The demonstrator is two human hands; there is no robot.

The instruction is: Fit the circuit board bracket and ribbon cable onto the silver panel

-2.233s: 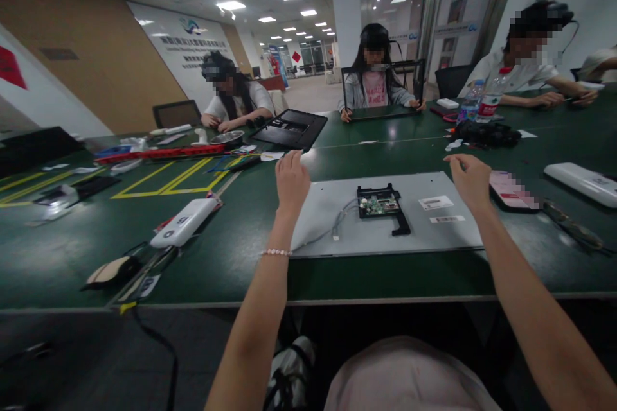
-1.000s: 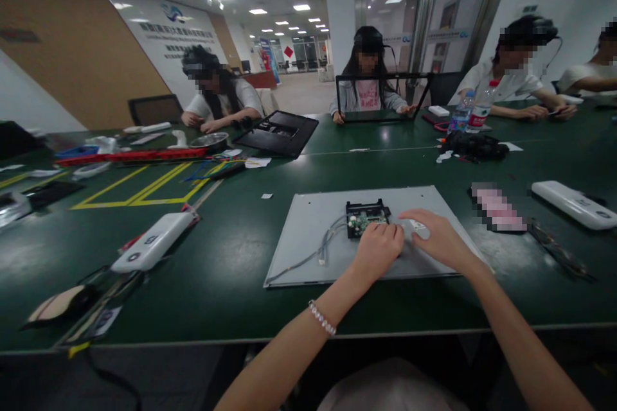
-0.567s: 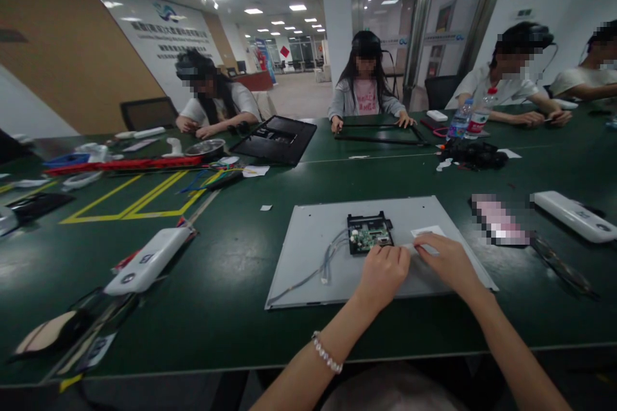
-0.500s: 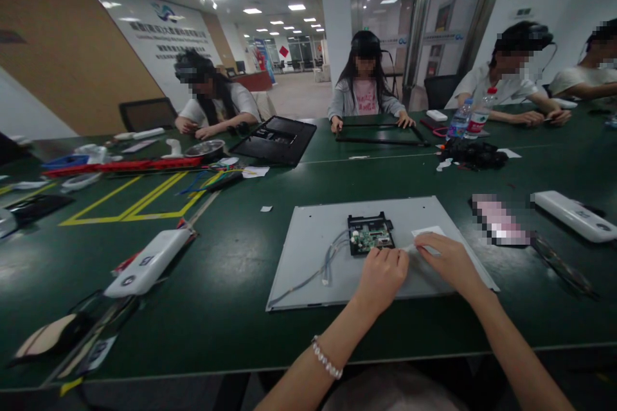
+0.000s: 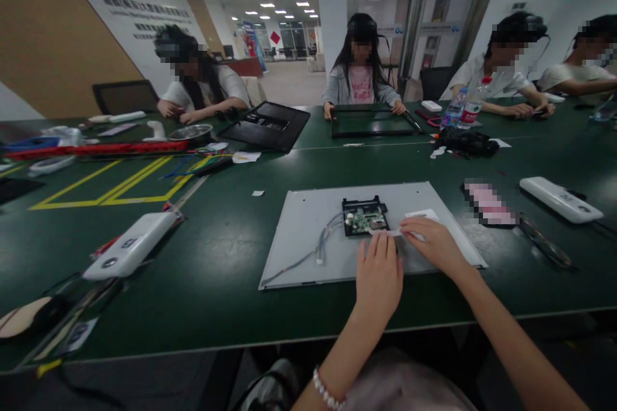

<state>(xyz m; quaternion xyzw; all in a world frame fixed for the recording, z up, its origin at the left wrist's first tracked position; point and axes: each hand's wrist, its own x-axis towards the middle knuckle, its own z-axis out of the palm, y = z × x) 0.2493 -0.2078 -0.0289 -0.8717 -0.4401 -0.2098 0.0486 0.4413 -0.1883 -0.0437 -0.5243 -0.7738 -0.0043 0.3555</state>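
A pale flat panel (image 5: 294, 237) lies on the green table, bearing a green circuit board (image 5: 364, 221) in a black frame. Grey cables (image 5: 320, 247) run from the board's left side over the panel. My left hand (image 5: 380, 273), with a beaded bracelet at the wrist, is at the board's lower edge, fingers together on one end of a thin whitish strip (image 5: 394, 232). At the strip's other end, my right hand (image 5: 434, 245) pinches it over the panel. A white label sheet (image 5: 424, 214) lies partly behind my right fingers.
White power banks (image 5: 132, 247) lie left and right, with a phone (image 5: 489, 204) and glasses at right. Across the table (image 5: 216, 295), a person holds a black frame (image 5: 376, 135); a black cover (image 5: 267, 127) and bottles (image 5: 456, 109) stand nearby. Other people sit around.
The view has shifted slightly. My left hand has straightened its fingers and moved toward the board's lower edge; the strip now stretches between both hands. Across the table, the black frame has tilted.
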